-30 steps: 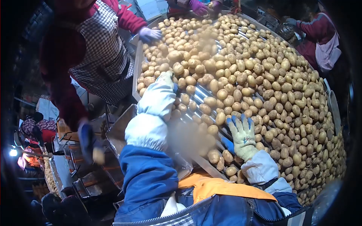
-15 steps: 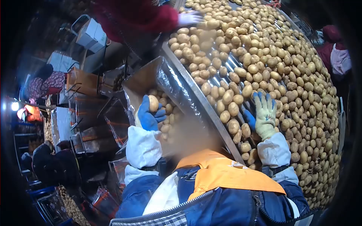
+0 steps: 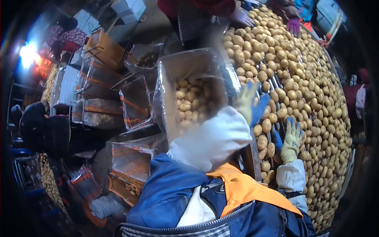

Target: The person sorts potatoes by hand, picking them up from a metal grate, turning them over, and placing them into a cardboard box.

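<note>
My left hand (image 3: pixel 249 106), in a pale yellow glove with a blue palm, reaches over the table's near edge with its fingers spread. No potato shows in it, and it is beside the potatoes (image 3: pixel 319 106) on the rollers (image 3: pixel 275 82). Lower down, my right hand (image 3: pixel 291 145), in a matching glove, lies with fingers stretched out among potatoes on the same table. Left of the table stands a cardboard box (image 3: pixel 167 85) lined with clear plastic. Potatoes (image 3: pixel 193 96) cover its bottom, partly hidden by my blurred left sleeve (image 3: pixel 213 138).
A co-worker's pale gloved hand (image 3: pixel 242 17) rests at the far end of the potatoes, near another person's purple glove (image 3: pixel 293 27). More plastic-lined boxes (image 3: pixel 136 102) stand to the left. A person in dark clothes (image 3: pixel 43 130) is farther left.
My left hand has moved right, from above the box to the table; the potato it held is gone from it. My right hand stays among the potatoes. The view has shifted.
</note>
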Demonstrator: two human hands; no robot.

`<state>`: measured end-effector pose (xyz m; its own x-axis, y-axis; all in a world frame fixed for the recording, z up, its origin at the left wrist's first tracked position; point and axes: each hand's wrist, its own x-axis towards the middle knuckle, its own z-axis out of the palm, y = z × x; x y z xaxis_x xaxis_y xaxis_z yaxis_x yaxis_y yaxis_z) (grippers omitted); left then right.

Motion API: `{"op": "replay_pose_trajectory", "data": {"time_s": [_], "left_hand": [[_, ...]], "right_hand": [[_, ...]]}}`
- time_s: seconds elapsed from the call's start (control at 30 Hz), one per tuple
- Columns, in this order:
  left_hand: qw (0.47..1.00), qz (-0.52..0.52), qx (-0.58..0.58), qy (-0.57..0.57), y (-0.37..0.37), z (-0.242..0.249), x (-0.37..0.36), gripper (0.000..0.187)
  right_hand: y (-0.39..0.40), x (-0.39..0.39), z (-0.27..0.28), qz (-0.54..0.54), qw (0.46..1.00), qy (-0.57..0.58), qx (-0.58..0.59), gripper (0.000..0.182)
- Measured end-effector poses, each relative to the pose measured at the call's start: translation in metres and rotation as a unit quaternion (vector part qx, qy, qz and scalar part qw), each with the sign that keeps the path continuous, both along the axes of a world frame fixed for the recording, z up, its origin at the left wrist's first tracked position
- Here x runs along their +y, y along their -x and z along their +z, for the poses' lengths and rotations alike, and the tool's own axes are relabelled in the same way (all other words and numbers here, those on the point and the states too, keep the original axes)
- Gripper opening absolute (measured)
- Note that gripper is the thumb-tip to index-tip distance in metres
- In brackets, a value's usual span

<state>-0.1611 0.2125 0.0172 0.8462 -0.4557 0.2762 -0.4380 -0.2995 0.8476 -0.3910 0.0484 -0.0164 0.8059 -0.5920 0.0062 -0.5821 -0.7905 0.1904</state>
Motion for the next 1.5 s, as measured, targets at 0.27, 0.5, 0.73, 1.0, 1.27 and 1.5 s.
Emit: {"op": "replay_pose_trajectory", "data": {"time_s": [0.27,0.5,0.73,1.0,1.27,1.5], "left_hand": [[0.990,-0.121,-0.062,0.032,0.021,0.021,0.113,0.041],[0.933,0.261,-0.050,-0.244,-0.080,-0.010,0.243,0.065],[0.909,0.223,0.130,-0.328,-0.094,-0.050,0.255,0.030],[0.933,0.224,0.186,-0.211,-0.091,-0.060,0.266,0.035],[0.904,0.226,0.194,-0.308,-0.095,-0.042,0.258,0.039],[0.922,0.225,0.172,-0.264,-0.094,-0.056,0.263,0.041]], "right_hand": [[0.000,0.001,0.008,0.064,0.997,0.009,-0.052,0.081],[-0.113,0.051,0.110,0.218,0.889,-0.221,-0.336,0.038],[-0.230,0.193,0.133,0.437,0.704,-0.559,0.038,0.031],[-0.389,0.186,-0.186,0.543,0.647,-0.530,-0.072,0.016],[-0.381,0.218,-0.047,0.468,0.869,-0.088,0.133,0.021],[-0.274,0.256,-0.195,0.748,0.659,-0.013,0.072,0.030]]}}
